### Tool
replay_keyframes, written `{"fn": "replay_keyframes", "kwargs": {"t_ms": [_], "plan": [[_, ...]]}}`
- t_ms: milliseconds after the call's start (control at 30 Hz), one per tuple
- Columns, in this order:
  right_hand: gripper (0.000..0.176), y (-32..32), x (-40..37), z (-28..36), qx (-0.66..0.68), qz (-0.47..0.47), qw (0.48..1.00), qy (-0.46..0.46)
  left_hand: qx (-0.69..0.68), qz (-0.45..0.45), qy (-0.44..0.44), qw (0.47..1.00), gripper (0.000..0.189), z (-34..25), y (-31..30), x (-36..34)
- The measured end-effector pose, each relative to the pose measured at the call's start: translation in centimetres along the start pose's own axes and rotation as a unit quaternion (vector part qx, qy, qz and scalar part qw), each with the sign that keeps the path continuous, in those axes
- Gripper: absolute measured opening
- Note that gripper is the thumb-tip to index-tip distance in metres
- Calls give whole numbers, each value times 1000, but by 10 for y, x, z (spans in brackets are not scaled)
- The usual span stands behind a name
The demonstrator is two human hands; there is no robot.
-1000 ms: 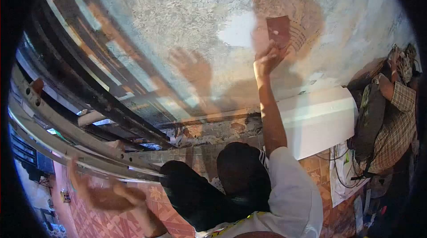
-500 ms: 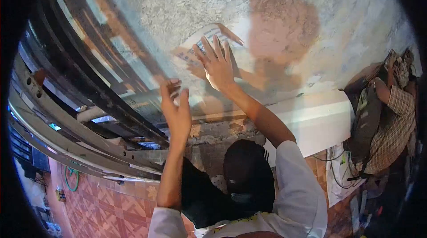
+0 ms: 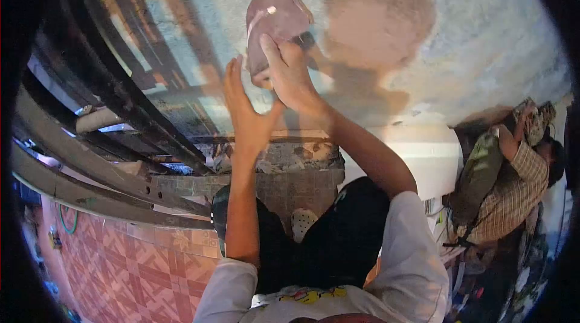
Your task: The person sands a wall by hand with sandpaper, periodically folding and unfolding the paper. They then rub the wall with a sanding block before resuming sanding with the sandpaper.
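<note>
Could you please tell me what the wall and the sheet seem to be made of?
The wall looks like rough grey plaster: matt, mottled surface. The sheet in the right hand seems thin, bendy paper, perhaps sandpaper: dull maroon, curved.

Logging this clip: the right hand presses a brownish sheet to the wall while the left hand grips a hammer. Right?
No hammer: the head view shows the left hand open and empty beside the right hand, which presses the brownish sheet to the wall.
</note>
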State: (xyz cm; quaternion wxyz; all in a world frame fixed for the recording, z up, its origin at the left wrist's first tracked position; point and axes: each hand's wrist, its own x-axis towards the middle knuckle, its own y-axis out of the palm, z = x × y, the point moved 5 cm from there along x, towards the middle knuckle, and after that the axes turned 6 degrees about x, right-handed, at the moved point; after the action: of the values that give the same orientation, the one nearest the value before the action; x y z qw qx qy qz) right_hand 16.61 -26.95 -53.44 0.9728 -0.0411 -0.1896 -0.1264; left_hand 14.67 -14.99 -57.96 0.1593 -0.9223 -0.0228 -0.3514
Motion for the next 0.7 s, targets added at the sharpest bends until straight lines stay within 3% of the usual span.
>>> {"fn": "replay_keyframes", "kwargs": {"t_ms": [67,100,133,167,233,300,367,533,567,633,700], "plan": [[49,3,-19,15,3,-33,996,-84,37,14,28,999,91,-11,-2,2],[49,6,-26,13,9,-19,996,-90,-56,43,-16,997,96,-9,-1,2],[48,5,-32,0,38,-26,998,-40,-148,73,-60,984,100,-5,0,3],[48,4,-36,-13,66,-33,997,16,-137,62,-64,987,100,-1,-5,3],[47,-2,-37,-12,26,-19,999,3,-15,78,13,997,103,1,-13,2],[47,-5,-36,-7,-23,-23,999,-14,7,80,4,997,103,6,-19,3],[46,-10,-35,-2,-1,-33,999,-21,-43,44,-12,998,97,10,-25,4],[38,-9,-34,-1,5,-20,1000,10,-131,71,-33,988,90,13,-22,2],[32,-5,-36,3,76,13,997,6,-154,82,-40,984,84,13,-21,1],[37,-2,-39,10,147,47,988,5,-213,99,-83,969,77,12,-20,0],[65,-4,-43,4,184,58,976,102,-272,114,-130,947,69,9,-23,-3]]}}
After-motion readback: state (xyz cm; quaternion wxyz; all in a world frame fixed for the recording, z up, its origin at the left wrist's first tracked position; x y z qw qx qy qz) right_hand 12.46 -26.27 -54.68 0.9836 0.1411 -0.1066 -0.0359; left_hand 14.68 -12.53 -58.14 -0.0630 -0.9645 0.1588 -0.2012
